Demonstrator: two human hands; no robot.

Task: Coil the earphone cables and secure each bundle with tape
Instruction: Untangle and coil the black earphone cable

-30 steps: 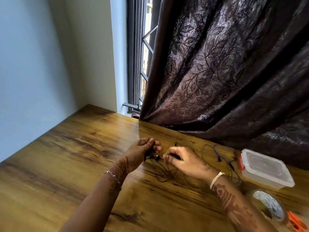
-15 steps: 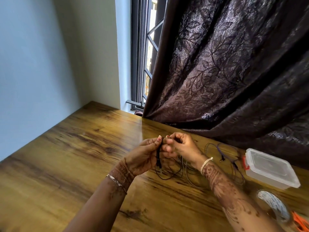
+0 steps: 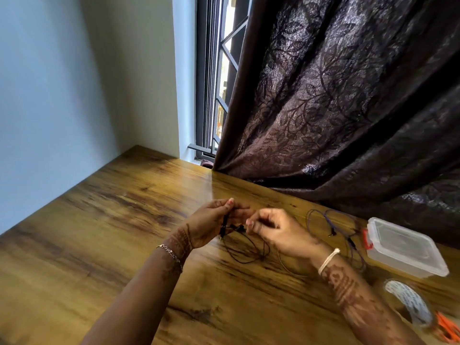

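A thin black earphone cable (image 3: 245, 250) hangs in loose loops between my hands, just above the wooden table (image 3: 104, 232). My left hand (image 3: 211, 224) pinches the cable's upper part between thumb and fingers. My right hand (image 3: 278, 232) is closed on the cable close beside it, fingers curled. A second, purple earphone cable (image 3: 333, 220) lies loosely coiled on the table to the right. A clear tape roll (image 3: 408, 302) sits at the lower right.
A clear plastic lidded box (image 3: 403, 247) stands at the right by the purple cable. Orange-handled scissors (image 3: 448, 329) lie at the bottom right corner. A dark patterned curtain (image 3: 336, 108) drapes onto the table's far edge. Wall and window sit to the left.
My hands have shifted slightly lower and apart; the right hand has drawn back to the right, and the black cable now hangs in a looser loop below them.
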